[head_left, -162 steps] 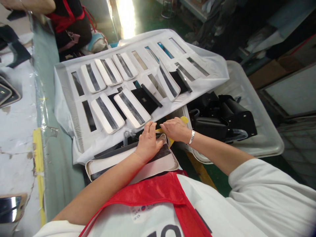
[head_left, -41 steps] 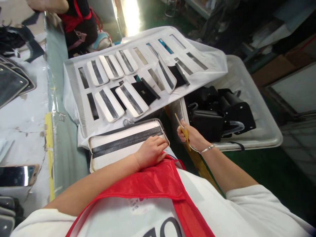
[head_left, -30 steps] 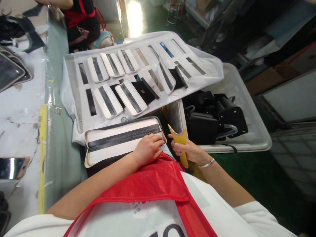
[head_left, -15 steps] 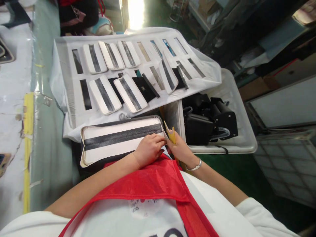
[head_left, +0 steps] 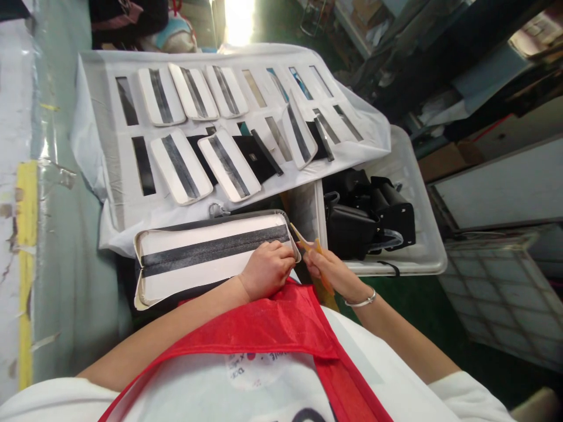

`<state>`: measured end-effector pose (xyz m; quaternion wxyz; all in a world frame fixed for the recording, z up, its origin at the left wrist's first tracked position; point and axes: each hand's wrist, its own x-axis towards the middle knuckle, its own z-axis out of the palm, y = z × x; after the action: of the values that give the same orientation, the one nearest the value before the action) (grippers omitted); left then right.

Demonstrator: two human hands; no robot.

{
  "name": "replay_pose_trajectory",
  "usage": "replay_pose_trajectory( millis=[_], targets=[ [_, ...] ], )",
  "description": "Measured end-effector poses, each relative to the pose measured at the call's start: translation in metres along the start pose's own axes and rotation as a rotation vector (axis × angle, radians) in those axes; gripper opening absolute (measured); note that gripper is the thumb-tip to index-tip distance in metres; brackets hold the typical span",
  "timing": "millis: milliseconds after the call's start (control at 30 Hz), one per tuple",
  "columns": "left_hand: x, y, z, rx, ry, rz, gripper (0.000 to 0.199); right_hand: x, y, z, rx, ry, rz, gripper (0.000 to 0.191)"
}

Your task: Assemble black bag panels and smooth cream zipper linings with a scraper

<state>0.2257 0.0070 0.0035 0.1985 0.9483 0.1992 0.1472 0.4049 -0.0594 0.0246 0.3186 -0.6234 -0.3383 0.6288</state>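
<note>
Along the far left, a strip of yellow tape (head_left: 26,258) on a pale grey-green bench edge (head_left: 65,264). Just right of it, a broad white sheet with narrow dark windows (head_left: 94,176), draped toward the camera. Lying on the sheet, six long white round-cornered panels with charcoal centre stripes (head_left: 160,97), one of them tilted near the sheet's right end, and between them two black rectangular pieces (head_left: 253,158). Narrow windows showing grey, dark or teal at the sheet's right end, with no panels on them. Below the sheet, a seventh panel, white with a charcoal stripe and a dark rim (head_left: 211,258), lying lengthwise across the person's front and partly on a dark surface. Pressing on its right end, the left hand (head_left: 267,269), fingers (head_left: 281,252) laid over the rim, no pinch visible. Across the chest, a red mesh tabard (head_left: 220,346) over a white shirt, its round printed patch (head_left: 250,369) too small to read. Just right of the panel's corner, the right hand (head_left: 328,269), braceleted, thumb and fingers pinched on a curved yellow plastic tool (head_left: 304,240), tip beside the rim. Farther right, black bags (head_left: 352,225) in a white plastic tray (head_left: 422,264), no brand legible.
</note>
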Motion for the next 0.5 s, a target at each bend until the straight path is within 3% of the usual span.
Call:
replay_pose_trajectory(
  millis=[100,233,367,500],
  targets=[
    [-0.001,0.0,0.0,-0.02,0.016,0.013,0.023,-0.01,0.003,-0.024,0.039,-0.051,-0.001,0.077],
    [0.0,-0.001,0.0,-0.025,0.036,0.027,0.025,-0.014,0.014,-0.044,-0.284,-0.069,-0.053,0.068],
    [0.001,0.0,0.0,-0.059,0.052,0.038,0.026,-0.007,0.02,-0.041,-0.722,0.021,-0.167,0.044],
    [0.003,0.003,-0.002,-0.068,0.068,0.029,0.025,0.005,0.008,-0.034,-0.899,-0.057,-0.203,0.039]
  ],
)
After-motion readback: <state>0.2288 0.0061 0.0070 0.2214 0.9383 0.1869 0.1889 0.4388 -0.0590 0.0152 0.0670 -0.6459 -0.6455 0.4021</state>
